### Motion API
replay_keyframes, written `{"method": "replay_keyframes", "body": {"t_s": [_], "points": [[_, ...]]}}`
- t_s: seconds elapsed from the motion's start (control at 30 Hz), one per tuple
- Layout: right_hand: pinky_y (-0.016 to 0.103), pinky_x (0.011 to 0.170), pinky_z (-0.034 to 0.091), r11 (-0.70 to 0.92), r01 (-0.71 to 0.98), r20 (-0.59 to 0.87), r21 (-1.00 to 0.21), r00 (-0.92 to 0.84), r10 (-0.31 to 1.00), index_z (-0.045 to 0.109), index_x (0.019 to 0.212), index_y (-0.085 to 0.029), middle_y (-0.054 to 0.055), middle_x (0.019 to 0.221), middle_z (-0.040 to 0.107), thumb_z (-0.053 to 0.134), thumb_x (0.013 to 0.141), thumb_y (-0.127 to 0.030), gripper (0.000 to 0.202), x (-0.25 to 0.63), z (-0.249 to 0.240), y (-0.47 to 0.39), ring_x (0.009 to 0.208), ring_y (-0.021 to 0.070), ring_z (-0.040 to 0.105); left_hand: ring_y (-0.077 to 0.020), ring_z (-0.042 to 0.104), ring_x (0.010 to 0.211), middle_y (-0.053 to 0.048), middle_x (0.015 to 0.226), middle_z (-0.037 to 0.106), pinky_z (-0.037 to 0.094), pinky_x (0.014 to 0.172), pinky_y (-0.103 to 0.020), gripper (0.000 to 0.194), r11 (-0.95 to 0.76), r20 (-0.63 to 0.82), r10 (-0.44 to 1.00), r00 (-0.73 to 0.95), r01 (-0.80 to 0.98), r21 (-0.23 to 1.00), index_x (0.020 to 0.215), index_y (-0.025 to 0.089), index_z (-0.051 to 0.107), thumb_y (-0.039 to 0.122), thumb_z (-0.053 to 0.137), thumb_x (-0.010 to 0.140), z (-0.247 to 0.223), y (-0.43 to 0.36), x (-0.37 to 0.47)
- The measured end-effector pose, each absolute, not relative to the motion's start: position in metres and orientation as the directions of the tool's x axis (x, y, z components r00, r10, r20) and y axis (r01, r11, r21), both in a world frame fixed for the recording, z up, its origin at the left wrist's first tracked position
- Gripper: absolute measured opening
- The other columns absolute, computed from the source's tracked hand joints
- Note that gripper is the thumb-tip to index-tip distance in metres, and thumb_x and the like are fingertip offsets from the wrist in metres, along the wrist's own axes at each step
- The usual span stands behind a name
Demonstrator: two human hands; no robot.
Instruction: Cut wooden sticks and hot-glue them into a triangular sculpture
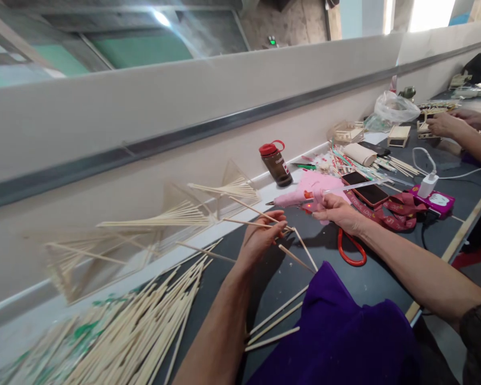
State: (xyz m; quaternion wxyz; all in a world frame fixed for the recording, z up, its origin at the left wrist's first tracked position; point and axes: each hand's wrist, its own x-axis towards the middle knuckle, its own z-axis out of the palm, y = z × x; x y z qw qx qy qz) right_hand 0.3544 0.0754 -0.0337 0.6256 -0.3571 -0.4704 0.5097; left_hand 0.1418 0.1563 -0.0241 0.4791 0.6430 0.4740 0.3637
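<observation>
My left hand (260,235) is closed on thin wooden sticks (250,207), whose ends meet at a corner just right of my fingertips. From that corner another stick (305,249) slopes down toward the purple cloth (336,321) at my lap. In my right hand (336,209) is a pink hot glue gun (286,199). Its metal tip points left, a little above my left fingers and apart from the sticks. A clear glue stick (355,185) juts out behind it. My fingers hide most of the gun's handle.
Many loose sticks (144,326) lie at left. Fan-shaped stick frames (156,219) stand along the wall. A brown bottle (276,166), a phone (364,188), a red ribbon (401,211) and a purple box with a white charger (431,198) sit behind. Another person's hands (451,124) work at far right.
</observation>
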Motion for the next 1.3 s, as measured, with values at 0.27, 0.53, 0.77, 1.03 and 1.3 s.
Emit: {"method": "replay_keyframes", "body": {"t_s": [0.27, 0.53, 0.77, 1.03, 1.3], "points": [[0.022, 0.052, 0.032, 0.196, -0.251, 0.193, -0.948, 0.035, 0.981, 0.066, 0.096, -0.02, -0.008, 0.064, 0.052, 0.078, 0.063, -0.031, 0.037, 0.358, -0.039, 0.077, 0.058, 0.0088, 0.046, -0.0144, 0.058, 0.061, -0.008, 0.093, 0.072, 0.038, 0.05, -0.026, 0.054, -0.117, 0.05, 0.965, 0.258, 0.253, 0.96, 0.097, 0.018, 0.074, 0.042, 0.088, 0.05, -0.027, 0.155, 0.141], [0.024, 0.062, 0.046, 0.125, -0.295, 0.107, -0.947, 0.078, 0.991, 0.07, 0.094, -0.021, -0.002, 0.082, 0.072, 0.082, 0.059, -0.028, 0.038, 0.357, -0.039, 0.078, 0.07, 0.0127, 0.064, -0.0261, 0.068, 0.09, -0.008, 0.093, 0.074, 0.05, 0.084, -0.039, 0.056, -0.181, 0.132, 0.965, 0.227, 0.208, 0.961, 0.094, 0.018, 0.077, 0.045, 0.092, 0.048, -0.025, 0.164, 0.137], [0.025, 0.063, 0.051, 0.066, -0.388, 0.023, -0.919, 0.115, 0.993, 0.069, 0.095, -0.02, 0.004, 0.099, 0.078, 0.083, 0.063, -0.027, 0.036, 0.352, -0.036, 0.077, 0.069, 0.0124, 0.066, -0.0324, 0.063, 0.118, -0.011, 0.116, 0.075, 0.044, 0.105, -0.045, 0.058, -0.176, 0.156, 0.96, 0.231, 0.066, 0.982, 0.1, 0.019, 0.078, 0.043, 0.093, 0.049, -0.02, 0.164, 0.142], [0.023, 0.064, 0.052, 0.079, -0.424, 0.033, -0.902, 0.115, 0.993, 0.067, 0.092, -0.021, 0.002, 0.096, 0.075, 0.088, 0.06, -0.036, 0.041, 0.331, -0.034, 0.073, 0.077, 0.0131, 0.067, -0.0276, 0.068, 0.101, -0.008, 0.095, 0.078, 0.048, 0.102, -0.044, 0.052, -0.188, 0.218, 0.953, 0.212, -0.155, 0.97, 0.089, 0.017, 0.078, 0.046, 0.094, 0.048, -0.018, 0.16, 0.159], [0.023, 0.057, 0.051, 0.063, -0.386, -0.017, -0.92, 0.201, 0.979, 0.064, 0.086, -0.021, 0.003, 0.087, 0.072, 0.08, 0.075, -0.023, 0.02, 0.334, -0.016, 0.075, 0.071, 0.0127, 0.062, -0.0278, 0.069, 0.101, -0.009, 0.094, 0.076, 0.049, 0.099, -0.043, 0.06, -0.127, 0.146, 0.97, 0.193, -0.109, 0.986, 0.093, 0.015, 0.075, 0.046, 0.095, 0.046, -0.02, 0.159, 0.157]]}}
